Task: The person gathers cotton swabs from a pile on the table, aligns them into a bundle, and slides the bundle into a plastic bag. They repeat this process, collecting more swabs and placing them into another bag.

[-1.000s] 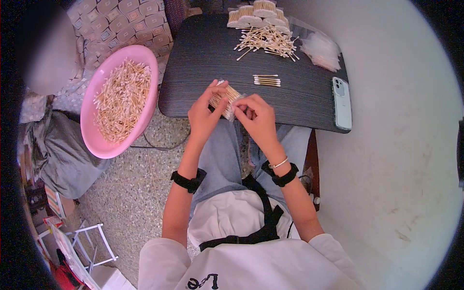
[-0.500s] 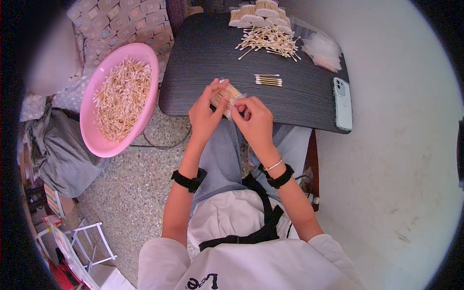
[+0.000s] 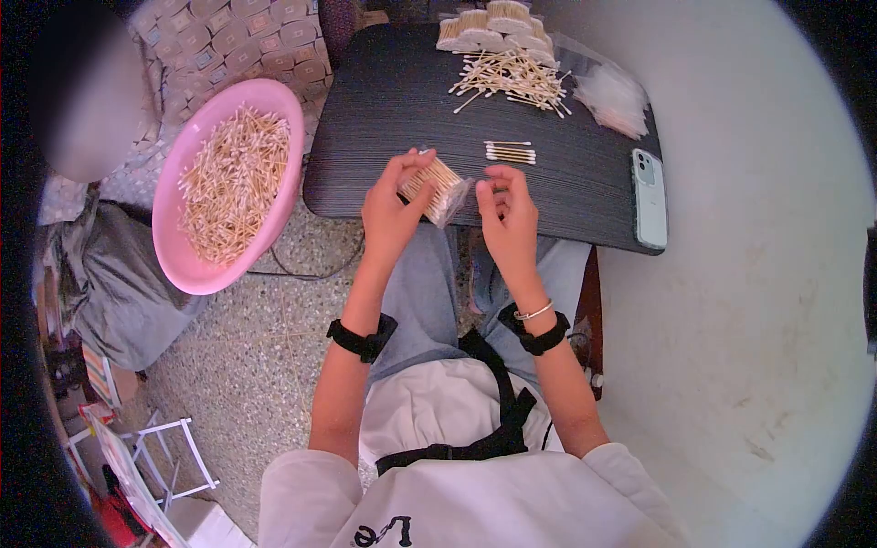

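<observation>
My left hand (image 3: 393, 208) grips a clear bag packed with wooden cotton swabs (image 3: 435, 186) at the near edge of the dark table (image 3: 393, 100). Just right of the bag's open end, my right hand (image 3: 508, 212) has its fingers spread and appears to touch the bag's clear flap with its fingertips. A short row of cotton swabs (image 3: 510, 152) lies on the table just beyond my right hand. Farther back is a loose pile of swabs (image 3: 512, 78), and behind it stand several filled bundles (image 3: 484, 23).
A pink basin (image 3: 196, 265) full of swabs sits to the left, off the table. A phone (image 3: 647, 196) lies at the table's right edge. Empty clear bags (image 3: 607, 94) lie at the back right. Another person is at the far left.
My right hand has pulled away from the bag's end to the right and opened its fingers. The left hand has tilted the bag up slightly.
</observation>
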### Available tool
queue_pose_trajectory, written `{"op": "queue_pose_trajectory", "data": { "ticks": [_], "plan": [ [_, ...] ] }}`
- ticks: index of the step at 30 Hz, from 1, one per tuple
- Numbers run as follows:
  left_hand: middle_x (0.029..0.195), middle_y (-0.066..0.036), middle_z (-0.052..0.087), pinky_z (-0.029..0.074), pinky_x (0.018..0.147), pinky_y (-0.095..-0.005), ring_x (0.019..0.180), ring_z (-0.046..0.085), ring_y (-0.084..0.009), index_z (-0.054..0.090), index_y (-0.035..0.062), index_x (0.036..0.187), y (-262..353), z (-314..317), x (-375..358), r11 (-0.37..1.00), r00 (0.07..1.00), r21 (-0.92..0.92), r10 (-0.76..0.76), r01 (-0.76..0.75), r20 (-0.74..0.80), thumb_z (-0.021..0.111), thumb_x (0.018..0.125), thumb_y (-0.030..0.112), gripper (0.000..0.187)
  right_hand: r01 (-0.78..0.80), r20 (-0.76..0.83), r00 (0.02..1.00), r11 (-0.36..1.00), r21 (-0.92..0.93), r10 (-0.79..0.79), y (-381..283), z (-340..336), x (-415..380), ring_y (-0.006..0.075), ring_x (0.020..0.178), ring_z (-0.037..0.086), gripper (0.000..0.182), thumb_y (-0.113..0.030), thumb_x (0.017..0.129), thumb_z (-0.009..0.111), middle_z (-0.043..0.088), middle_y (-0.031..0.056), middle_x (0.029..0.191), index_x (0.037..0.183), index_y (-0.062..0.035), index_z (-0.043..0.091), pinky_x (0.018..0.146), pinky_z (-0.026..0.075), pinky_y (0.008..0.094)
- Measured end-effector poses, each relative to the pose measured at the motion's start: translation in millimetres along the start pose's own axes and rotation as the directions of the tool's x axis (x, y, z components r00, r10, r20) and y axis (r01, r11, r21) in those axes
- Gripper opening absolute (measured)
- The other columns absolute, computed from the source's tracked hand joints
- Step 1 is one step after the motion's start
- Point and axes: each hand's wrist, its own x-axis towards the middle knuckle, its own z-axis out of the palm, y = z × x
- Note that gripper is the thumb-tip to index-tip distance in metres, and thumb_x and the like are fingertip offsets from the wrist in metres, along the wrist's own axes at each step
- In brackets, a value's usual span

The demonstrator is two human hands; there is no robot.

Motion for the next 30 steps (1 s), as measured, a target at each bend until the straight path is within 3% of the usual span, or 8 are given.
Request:
{"op": "queue_pose_trajectory", "data": {
  "ticks": [4, 6, 9, 13, 16, 18, 25, 30],
  "plan": [
    [0.128, -0.01, 0.062, 0.042, 0.101, -0.0364, 0.125, 0.054, -0.0291, 0.055, 0.0066, 0.121, 8, 4, -2, 0.998, 0.999, -0.03, -0.047, 0.047, -0.005, 0.068, 0.085, 0.015, 0.039, 0.005, 0.133, 0.991, 0.992, -0.122, 0.011, -2, -1, 0, 0.0178, 0.069, 0.059, 0.041, -0.019, 0.082, 0.074, 0.064, 0.0119, 0.093, 0.112, 0.0032, 0.058, 0.062, 0.049, 0.0294],
    [0.13, -0.013, 0.057, 0.041, 0.101, -0.0388, 0.123, 0.052, -0.032, 0.053, 0.0061, 0.126, 4, 6, -3, 0.988, 0.993, 0.14, 0.078, -0.065, -0.086, 0.068, 0.085, 0.016, 0.045, 0.097, 0.168, 0.985, 0.95, -0.297, -0.049, -8, 0, -1, 0.0209, 0.075, 0.06, 0.044, -0.019, 0.079, 0.075, 0.063, 0.0128, 0.095, 0.112, 0.0042, 0.058, 0.068, 0.05, 0.0315],
    [0.132, -0.017, 0.052, 0.039, 0.103, -0.0422, 0.123, 0.048, -0.0362, 0.049, 0.0052, 0.131, 0, 8, -6, 0.977, 0.995, 0.207, 0.064, -0.048, -0.075, 0.068, 0.085, 0.018, 0.051, 0.207, 0.2, 0.97, 0.903, -0.377, -0.139, -4, 2, 2, 0.0118, 0.075, 0.054, 0.045, -0.018, 0.079, 0.077, 0.062, 0.0089, 0.1, 0.115, 0.0027, 0.061, 0.065, 0.048, 0.0261],
    [0.13, -0.017, 0.051, 0.043, 0.098, -0.0392, 0.118, 0.051, -0.0309, 0.047, 0.0042, 0.133, 2, 4, -3, 0.953, 0.995, 0.288, 0.097, -0.088, -0.019, 0.071, 0.085, 0.018, 0.055, 0.081, 0.19, 0.981, 0.984, -0.157, -0.05, -7, 3, 1, 0.0248, 0.089, 0.062, 0.035, -0.006, 0.081, 0.066, 0.06, 0.0143, 0.102, 0.114, 0.0012, 0.059, 0.08, 0.05, 0.0331],
    [0.128, -0.016, 0.051, 0.047, 0.091, -0.0322, 0.111, 0.056, -0.0214, 0.047, 0.0039, 0.134, 18, -1, -3, 0.972, 0.986, -0.169, -0.161, 0.165, 0.032, 0.074, 0.084, 0.016, 0.059, 0.063, 0.103, 0.992, 0.989, 0.135, -0.077, -5, 5, 2, 0.0204, 0.093, 0.062, 0.029, -0.001, 0.088, 0.059, 0.061, 0.012, 0.108, 0.117, 0.0007, 0.057, 0.084, 0.05, 0.0311],
    [0.124, -0.013, 0.055, 0.048, 0.087, -0.0282, 0.107, 0.057, -0.0159, 0.05, 0.0034, 0.132, 18, 0, -6, 0.969, 0.997, -0.234, -0.077, 0.078, 0.015, 0.076, 0.083, 0.015, 0.057, -0.027, 0.095, 0.995, 0.942, 0.335, -0.005, -12, 1, 3, 0.0167, 0.097, 0.062, 0.027, 0.0, 0.092, 0.054, 0.062, 0.0102, 0.11, 0.12, 0.0007, 0.056, 0.086, 0.05, 0.0292],
    [0.11, -0.003, 0.065, 0.048, 0.087, -0.0252, 0.101, 0.06, -0.0095, 0.06, 0.0014, 0.122, 40, -4, -19, 0.747, 0.904, -0.509, -0.339, 0.427, 0.26, 0.076, 0.084, 0.016, 0.044, -0.197, 0.19, 0.975, 0.83, 0.522, 0.112, -27, -15, 5, 0.0127, 0.103, 0.061, 0.033, -0.011, 0.096, 0.06, 0.065, 0.0096, 0.113, 0.126, 0.0001, 0.055, 0.09, 0.048, 0.0267],
    [0.11, -0.003, 0.065, 0.047, 0.089, -0.0254, 0.1, 0.06, -0.0097, 0.059, 0.0012, 0.122, 51, 14, -26, 0.744, 0.953, -0.599, -0.271, 0.297, 0.135, 0.075, 0.086, 0.016, 0.042, -0.237, 0.29, 0.95, 0.868, 0.437, 0.113, -25, -19, -2, 0.0135, 0.106, 0.059, 0.027, -0.013, 0.095, 0.062, 0.065, 0.0096, 0.116, 0.118, 0.0003, 0.061, 0.093, 0.047, 0.029]
  ]
}}
